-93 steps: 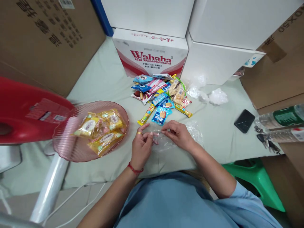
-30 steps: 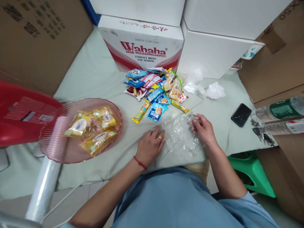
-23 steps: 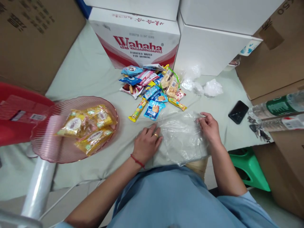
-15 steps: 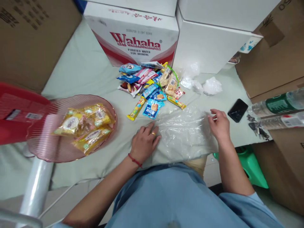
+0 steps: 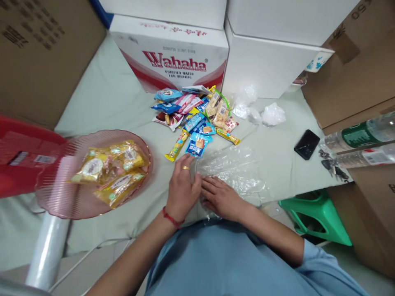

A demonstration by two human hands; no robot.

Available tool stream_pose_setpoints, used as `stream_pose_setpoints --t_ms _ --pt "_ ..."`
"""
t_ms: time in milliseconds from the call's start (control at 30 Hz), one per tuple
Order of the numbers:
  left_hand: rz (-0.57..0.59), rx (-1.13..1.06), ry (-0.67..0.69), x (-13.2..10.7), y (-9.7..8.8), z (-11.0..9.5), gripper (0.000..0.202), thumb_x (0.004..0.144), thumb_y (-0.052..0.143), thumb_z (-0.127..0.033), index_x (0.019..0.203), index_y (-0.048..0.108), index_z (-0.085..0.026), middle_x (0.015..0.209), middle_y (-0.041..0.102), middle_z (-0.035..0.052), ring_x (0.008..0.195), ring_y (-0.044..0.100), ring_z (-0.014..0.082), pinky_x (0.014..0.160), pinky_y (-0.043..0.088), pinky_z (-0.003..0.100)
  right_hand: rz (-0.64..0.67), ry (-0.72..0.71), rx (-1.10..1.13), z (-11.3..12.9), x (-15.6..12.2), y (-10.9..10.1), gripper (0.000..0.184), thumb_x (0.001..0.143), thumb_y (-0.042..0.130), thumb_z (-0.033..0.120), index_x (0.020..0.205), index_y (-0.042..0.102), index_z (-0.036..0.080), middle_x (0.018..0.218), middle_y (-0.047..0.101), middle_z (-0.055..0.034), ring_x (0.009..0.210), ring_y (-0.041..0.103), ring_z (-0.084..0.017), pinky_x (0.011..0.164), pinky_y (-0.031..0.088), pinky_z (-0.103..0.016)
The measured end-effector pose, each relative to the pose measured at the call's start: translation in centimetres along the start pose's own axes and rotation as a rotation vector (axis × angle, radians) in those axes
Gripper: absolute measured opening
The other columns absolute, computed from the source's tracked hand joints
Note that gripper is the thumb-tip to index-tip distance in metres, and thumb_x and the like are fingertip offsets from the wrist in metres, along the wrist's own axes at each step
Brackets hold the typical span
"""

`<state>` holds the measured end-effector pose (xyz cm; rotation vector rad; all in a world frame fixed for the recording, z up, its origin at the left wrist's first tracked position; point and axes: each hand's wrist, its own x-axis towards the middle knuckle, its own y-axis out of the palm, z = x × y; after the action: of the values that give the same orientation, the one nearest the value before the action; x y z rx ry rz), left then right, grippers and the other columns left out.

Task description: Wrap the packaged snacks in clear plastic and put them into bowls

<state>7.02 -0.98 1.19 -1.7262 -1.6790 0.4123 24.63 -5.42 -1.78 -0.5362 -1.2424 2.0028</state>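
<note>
A sheet or bag of clear plastic lies crinkled on the cloth-covered table in front of me. My left hand, with a ring and a red cord at the wrist, rests at the plastic's left edge, fingers stretched forward and thumb apart. Lying flat on the plastic, my right hand points left, its fingertips close to my left thumb. Just beyond my left fingertips is a blue snack packet, at the near side of a pile of wrapped snacks.
On the left, a pink ribbed plate holds several yellow packets, near a plastic roll. Boxes stand behind. Crumpled plastic, a phone, keys and bottles are at right; a green stool stands below.
My right hand has swept left across the plastic from its right side to beside my left hand. My left hand has turned slightly, with its fingers now pointing more forward.
</note>
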Motion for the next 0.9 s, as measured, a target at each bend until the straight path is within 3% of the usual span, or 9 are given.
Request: stream_pose_setpoints --t_ms 67,133,267,400,467,567,667,767,900 --pt "-0.046 -0.079 0.024 -0.1 0.1 -1.5 0.029 0.095 0.050 -0.018 0.121 0.062 -0.018 0.130 0.065 0.0133 0.125 0.063 0.0247 0.107 0.052 0.043 -0.026 0.004 0.019 0.0 0.3 0.2 0.049 0.102 0.061 0.031 0.149 0.057 0.017 0.154 0.058 -0.0144 0.150 0.045 -0.027 0.128 0.034 -0.049" --pt "0.014 -0.130 0.086 -0.1 0.9 -2.0 0.021 0.096 0.048 -0.016 0.107 0.065 -0.020 0.117 0.070 0.0101 0.113 0.066 0.0224 0.103 0.054 0.041 -0.046 0.004 0.032 0.0 0.4 0.4 0.044 0.102 0.061 0.030 0.144 0.062 0.019 0.147 0.063 -0.0141 0.148 0.048 -0.027 0.128 0.035 -0.050" --pt "0.125 -0.050 0.116 0.2 3.4 0.1 0.021 0.098 0.050 -0.022 0.104 0.070 -0.019 0.120 0.073 0.0124 0.121 0.062 0.0281 0.109 0.049 0.050 -0.046 -0.002 0.034 0.4 -0.4 0.7 0.042 0.099 0.065 0.032 0.138 0.067 0.014 0.145 0.064 -0.0168 0.148 0.046 -0.031 0.129 0.033 -0.053" --pt "0.026 0.123 0.036 0.4 4.5 1.6 0.028 0.099 0.051 -0.028 0.116 0.069 -0.016 0.130 0.067 0.0161 0.126 0.056 0.0324 0.110 0.046 0.054 -0.061 0.011 0.049 1.0 -1.8 1.0 0.051 0.101 0.063 0.036 0.145 0.059 0.010 0.149 0.061 -0.0183 0.151 0.043 -0.029 0.129 0.034 -0.051" --pt "-0.045 0.246 -0.068 0.5 4.5 1.4 0.032 0.097 0.056 -0.034 0.119 0.069 -0.015 0.125 0.066 0.0183 0.120 0.056 0.0356 0.105 0.046 0.056 -0.081 0.015 0.053 1.1 -2.2 1.3 0.055 0.104 0.058 0.037 0.151 0.053 0.010 0.153 0.058 -0.0181 0.153 0.040 -0.027 0.129 0.034 -0.050" --pt "-0.033 0.348 -0.169 0.7 4.6 1.0 0.032 0.092 0.064 -0.039 0.113 0.070 -0.015 0.116 0.065 0.0183 0.114 0.055 0.0391 0.098 0.048 0.058 -0.100 0.028 0.051 1.0 -2.6 1.6 0.055 0.105 0.055 0.037 0.154 0.050 0.012 0.155 0.056 -0.0173 0.154 0.039 -0.026 0.129 0.033 -0.050" --pt "-0.019 0.223 -0.104 0.8 4.7 0.8 0.012 0.090 0.062 -0.028 0.096 0.068 -0.019 0.108 0.064 0.0138 0.112 0.057 0.0348 0.099 0.049 0.054 -0.110 0.023 0.059 0.9 -2.8 1.7 0.054 0.105 0.055 0.037 0.152 0.052 0.013 0.153 0.058 -0.0167 0.153 0.041 -0.026 0.129 0.033 -0.050" --pt "-0.072 -0.058 -0.043 1.2 4.3 0.8 0.006 0.092 0.055 -0.019 0.090 0.061 -0.021 0.100 0.062 0.0077 0.099 0.063 0.0233 0.090 0.055 0.039 -0.123 -0.001 0.074 0.7 -2.7 1.5 0.057 0.105 0.055 0.037 0.156 0.048 0.014 0.154 0.057 -0.0159 0.153 0.041 -0.025 0.128 0.034 -0.050" --pt "-0.126 -0.233 -0.182 3.4 2.9 2.1 0.005 0.092 0.056 -0.023 0.096 0.056 -0.022 0.093 0.064 0.0010 0.076 0.067 0.0143 0.074 0.055 0.029 -0.122 -0.051 0.075 0.4 -1.3 1.2 0.055 0.105 0.054 0.036 0.156 0.048 0.015 0.159 0.053 -0.0137 0.155 0.039 -0.025 0.129 0.032 -0.048"
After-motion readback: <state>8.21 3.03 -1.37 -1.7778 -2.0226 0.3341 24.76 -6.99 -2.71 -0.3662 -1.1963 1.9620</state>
